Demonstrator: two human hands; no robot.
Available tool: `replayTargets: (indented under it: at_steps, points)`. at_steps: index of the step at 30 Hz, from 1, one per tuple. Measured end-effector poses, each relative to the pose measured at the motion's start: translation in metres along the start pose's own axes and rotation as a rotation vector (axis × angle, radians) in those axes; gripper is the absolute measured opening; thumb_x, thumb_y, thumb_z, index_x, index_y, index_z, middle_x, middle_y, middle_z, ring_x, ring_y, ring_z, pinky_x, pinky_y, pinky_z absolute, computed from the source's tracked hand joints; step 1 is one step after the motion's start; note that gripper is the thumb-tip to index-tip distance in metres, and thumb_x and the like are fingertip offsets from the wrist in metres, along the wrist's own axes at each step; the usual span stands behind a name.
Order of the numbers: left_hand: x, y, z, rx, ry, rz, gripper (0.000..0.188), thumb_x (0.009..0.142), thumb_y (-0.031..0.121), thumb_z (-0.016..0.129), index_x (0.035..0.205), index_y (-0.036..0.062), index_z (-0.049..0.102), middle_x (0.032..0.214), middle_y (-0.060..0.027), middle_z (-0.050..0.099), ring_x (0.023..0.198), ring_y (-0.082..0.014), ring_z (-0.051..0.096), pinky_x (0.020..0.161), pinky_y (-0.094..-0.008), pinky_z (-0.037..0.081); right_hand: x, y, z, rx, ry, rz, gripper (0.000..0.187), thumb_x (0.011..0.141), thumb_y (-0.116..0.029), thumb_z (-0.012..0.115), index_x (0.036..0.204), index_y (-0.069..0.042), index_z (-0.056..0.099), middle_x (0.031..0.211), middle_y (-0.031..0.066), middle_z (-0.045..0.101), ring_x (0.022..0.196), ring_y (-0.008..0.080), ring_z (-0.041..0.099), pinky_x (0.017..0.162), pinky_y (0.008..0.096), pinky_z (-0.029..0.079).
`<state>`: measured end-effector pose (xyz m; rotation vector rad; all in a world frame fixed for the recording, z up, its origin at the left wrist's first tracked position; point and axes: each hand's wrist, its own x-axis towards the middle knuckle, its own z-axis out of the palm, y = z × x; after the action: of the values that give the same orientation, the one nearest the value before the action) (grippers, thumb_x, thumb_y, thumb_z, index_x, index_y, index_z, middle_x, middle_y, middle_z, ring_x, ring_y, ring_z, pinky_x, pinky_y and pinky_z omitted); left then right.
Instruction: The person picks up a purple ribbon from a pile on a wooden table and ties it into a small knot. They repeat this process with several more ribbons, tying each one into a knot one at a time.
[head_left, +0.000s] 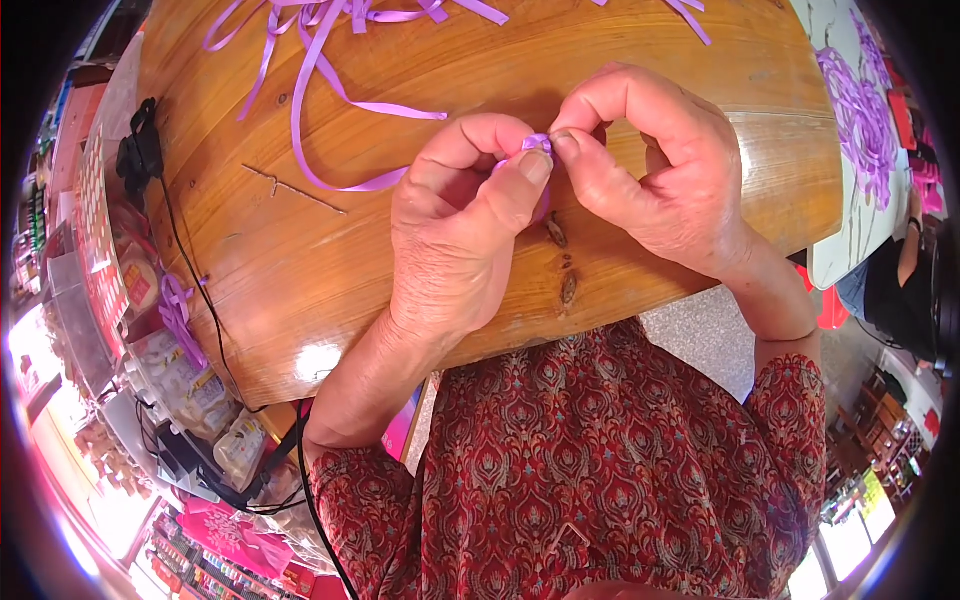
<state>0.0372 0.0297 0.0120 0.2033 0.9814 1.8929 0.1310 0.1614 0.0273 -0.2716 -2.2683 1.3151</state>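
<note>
Both hands meet over the wooden table [330, 250]. Between the thumb and fingers of my left hand [460, 205] is a small folded piece of purple ribbon [537, 143]. My right hand [660, 165] pinches the right edge of that same piece with thumb and forefinger. A loose length of purple ribbon [300, 150] curves over the tabletop to the left hand; whether it joins the held piece is hidden behind the hand. To the left lies a thin twisted metal tool [295, 190], apart from both hands.
More purple ribbons [340, 12] lie along the far table edge. A purple heap [862, 120] rests on a white table at right. A black cable [195, 290] runs down the left side, near boxes and bags [180, 380]. Another person [905, 270] is at far right.
</note>
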Motion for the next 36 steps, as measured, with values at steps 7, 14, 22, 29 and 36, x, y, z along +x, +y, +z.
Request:
replayTargets:
  at_steps: [7,14,22,29,36]
  points:
    - [0.001,0.001,-0.003,0.227,-0.015,0.038,0.012,0.084,-0.002,0.06,0.094,0.0039,0.059,0.084,0.0041,0.055,0.071,-0.0018,0.046,0.062,-0.0172,0.039,-0.002,0.003,-0.005,0.05,-0.045,-0.013,0.009,0.08,0.003,0.06,0.088,0.001,0.056,0.082,0.0048,0.059,0.077,0.0098,0.055,0.069,0.0222,0.045]
    - [0.001,-0.001,-0.004,-0.069,-0.038,-0.084,0.012,0.084,0.003,0.063,0.096,0.0041,0.059,0.085,0.0022,0.058,0.066,-0.0044,0.044,0.056,-0.0199,0.035,0.001,-0.002,-0.008,0.451,-0.148,0.349,0.007,0.086,0.002,0.055,0.093,0.001,0.055,0.09,0.0016,0.057,0.083,0.0053,0.053,0.073,0.0186,0.044]
    - [0.005,-0.001,-0.016,-0.196,-0.191,-0.064,0.012,0.085,0.005,0.061,0.097,0.0038,0.059,0.084,0.0013,0.057,0.063,-0.0059,0.042,0.054,-0.0212,0.031,0.001,0.001,-0.007,0.223,-0.129,-0.002,0.016,0.082,0.008,0.058,0.097,0.003,0.058,0.092,0.0073,0.059,0.084,0.0117,0.056,0.074,0.0215,0.045]
    - [0.002,0.002,-0.01,-0.057,-0.17,0.038,0.013,0.085,0.004,0.062,0.098,0.0034,0.06,0.086,0.0012,0.06,0.067,-0.0048,0.044,0.057,-0.0193,0.034,0.002,0.001,-0.009,0.221,-0.118,-0.03,0.018,0.078,0.009,0.063,0.095,0.003,0.06,0.093,0.0094,0.06,0.083,0.0156,0.058,0.07,0.0231,0.045]
    - [0.004,0.004,-0.011,-0.023,-0.188,0.015,0.012,0.085,0.003,0.061,0.097,0.0034,0.062,0.084,0.0015,0.059,0.068,-0.0046,0.044,0.058,-0.0183,0.034,0.007,0.003,-0.012,0.127,-0.083,-0.146,0.019,0.072,0.005,0.069,0.089,-0.003,0.065,0.085,0.007,0.057,0.077,0.0154,0.056,0.064,0.0239,0.043]
